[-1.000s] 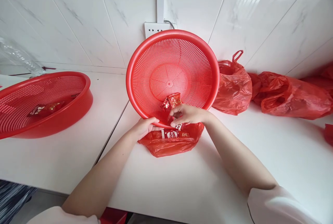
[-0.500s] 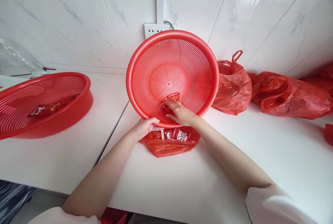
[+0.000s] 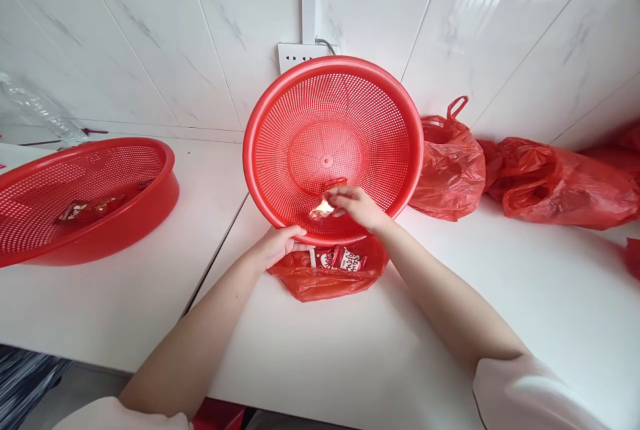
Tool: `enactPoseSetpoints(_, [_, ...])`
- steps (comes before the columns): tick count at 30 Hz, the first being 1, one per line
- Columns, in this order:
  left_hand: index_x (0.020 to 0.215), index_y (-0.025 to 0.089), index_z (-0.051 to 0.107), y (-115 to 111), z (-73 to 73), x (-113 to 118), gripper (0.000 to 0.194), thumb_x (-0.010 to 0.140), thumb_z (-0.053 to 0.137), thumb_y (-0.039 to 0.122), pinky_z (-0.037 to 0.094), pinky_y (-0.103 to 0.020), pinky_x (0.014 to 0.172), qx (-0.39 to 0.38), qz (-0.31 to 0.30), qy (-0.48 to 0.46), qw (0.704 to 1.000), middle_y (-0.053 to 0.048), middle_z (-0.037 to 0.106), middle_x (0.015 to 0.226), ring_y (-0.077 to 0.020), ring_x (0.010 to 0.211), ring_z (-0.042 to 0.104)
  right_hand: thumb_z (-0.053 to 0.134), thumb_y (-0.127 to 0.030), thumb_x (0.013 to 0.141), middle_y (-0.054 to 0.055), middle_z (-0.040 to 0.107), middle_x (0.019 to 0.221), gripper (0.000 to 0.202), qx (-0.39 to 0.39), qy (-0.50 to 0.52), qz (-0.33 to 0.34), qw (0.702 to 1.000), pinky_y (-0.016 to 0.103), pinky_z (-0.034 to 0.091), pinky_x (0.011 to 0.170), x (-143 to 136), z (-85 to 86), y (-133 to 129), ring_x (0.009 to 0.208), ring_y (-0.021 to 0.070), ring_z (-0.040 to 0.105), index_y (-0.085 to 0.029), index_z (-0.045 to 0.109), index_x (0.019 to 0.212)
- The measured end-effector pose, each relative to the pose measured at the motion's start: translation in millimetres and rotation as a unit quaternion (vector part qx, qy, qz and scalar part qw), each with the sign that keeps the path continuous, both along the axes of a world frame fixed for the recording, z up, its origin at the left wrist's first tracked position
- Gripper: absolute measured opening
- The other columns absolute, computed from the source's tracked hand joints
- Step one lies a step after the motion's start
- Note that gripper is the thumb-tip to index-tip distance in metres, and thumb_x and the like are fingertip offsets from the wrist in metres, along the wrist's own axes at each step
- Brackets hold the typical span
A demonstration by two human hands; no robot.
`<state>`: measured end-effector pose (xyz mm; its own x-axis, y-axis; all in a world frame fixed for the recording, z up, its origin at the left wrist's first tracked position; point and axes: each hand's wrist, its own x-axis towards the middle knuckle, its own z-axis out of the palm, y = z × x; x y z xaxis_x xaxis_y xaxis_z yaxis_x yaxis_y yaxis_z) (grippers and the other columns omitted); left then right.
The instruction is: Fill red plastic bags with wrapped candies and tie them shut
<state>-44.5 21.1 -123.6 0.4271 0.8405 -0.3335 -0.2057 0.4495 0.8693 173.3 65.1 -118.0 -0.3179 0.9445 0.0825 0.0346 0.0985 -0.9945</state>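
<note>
A round red mesh basket is tipped toward me, its lower rim over an open red plastic bag. Red and white snack packets show in the bag's mouth. My left hand grips the basket's lower left rim, thumb on top and fingers beneath, beside the bag. Inside the basket's lower part, my right hand pinches a shiny red and gold packet. Another red wrapper lies just behind it, partly hidden by the fingers.
At the left stands a second red basket with a few packets in it. Filled red bags line the wall at the right. Behind the tipped basket is a white socket strip. A dark seam crosses the white table.
My right hand has closed from a spread pose and lifted slightly right, now with the shiny packet in its fingers. The left hand stays on the rim.
</note>
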Motion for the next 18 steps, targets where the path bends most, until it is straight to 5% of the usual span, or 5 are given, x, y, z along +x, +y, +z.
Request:
enactPoseSetpoints(2, [0.085,0.011,0.065,-0.3,1.1,0.2,0.011,0.074,0.064,0.014,0.052,-0.043,0.091,0.000,0.003,0.005,1.000,-0.011,0.071,0.098,-0.0269,0.100,0.066,0.066,-0.024,0.078,0.002,0.067,0.077,0.013,-0.113,0.107,-0.039,0.987,0.026,0.057,0.063,2.9,1.8,3.9,0.066,0.0113,0.062,-0.017,0.066,0.090])
enactPoseSetpoints(5, [0.083,0.011,0.065,-0.1,1.4,0.1,0.009,0.074,0.064,0.014,0.053,-0.042,0.091,-0.001,0.002,0.001,1.000,-0.011,0.071,0.097,-0.0264,0.100,0.066,0.068,-0.023,0.078,0.003,0.068,0.079,0.010,-0.184,0.181,-0.051,0.965,0.025,0.058,0.065,5.9,5.0,5.4,0.065,0.0108,0.063,-0.018,0.064,0.086])
enactPoseSetpoints(11, [0.094,0.012,0.067,1.1,-1.7,-1.0,0.019,0.076,0.064,0.015,0.053,-0.041,0.092,0.000,-0.005,-0.015,1.000,-0.012,0.069,0.106,-0.0264,0.105,0.064,0.078,-0.019,0.069,0.000,0.071,0.090,0.025,-0.221,0.212,0.013,0.952,0.021,0.057,0.074,4.6,8.2,-0.5,0.079,0.0094,0.067,-0.019,0.062,0.089])
enactPoseSetpoints(18, [0.083,0.012,0.065,0.9,-2.1,-1.3,0.008,0.076,0.064,0.015,0.052,-0.041,0.093,-0.013,-0.004,-0.005,1.000,-0.011,0.070,0.105,-0.0262,0.103,0.065,0.081,-0.022,0.066,0.001,0.070,0.087,0.040,-0.177,0.164,-0.019,0.970,0.016,0.049,0.054,-0.9,8.2,-2.9,0.064,0.0065,0.063,-0.018,0.064,0.102])
